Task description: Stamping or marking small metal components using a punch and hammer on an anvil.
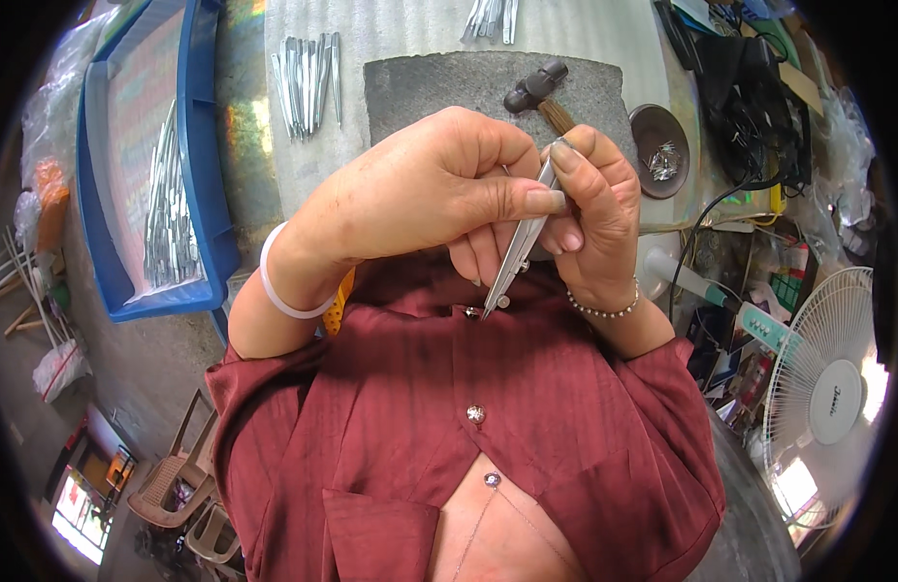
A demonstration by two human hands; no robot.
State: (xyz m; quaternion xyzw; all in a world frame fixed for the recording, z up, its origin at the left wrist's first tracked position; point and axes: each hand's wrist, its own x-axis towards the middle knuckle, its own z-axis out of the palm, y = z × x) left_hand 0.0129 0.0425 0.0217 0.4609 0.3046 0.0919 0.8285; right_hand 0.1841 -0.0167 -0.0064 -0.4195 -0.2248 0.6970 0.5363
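In front of my chest, both hands hold a pair of slim silver metal tweezers [520, 254], tilted with the pointed end down toward me. My left hand [439, 179] is closed, its thumb pressed along the middle of the tweezers. My right hand [599, 194] pinches the upper end between thumb and curled fingers. Small round metal bits show near the lower end. Just beyond my hands lies a hammer [536, 87] with a dark head and a wooden handle, resting on a dark grey slab [420, 87]. My right hand hides part of the handle.
A blue tray [205, 145] at left holds a pile of silver tweezers [173, 213]. More lie in bunches on the pale table covering [357, 34]. At right are a brown bowl [648, 121] of small metal pins, a black bag [750, 107], cables and a white fan [827, 403].
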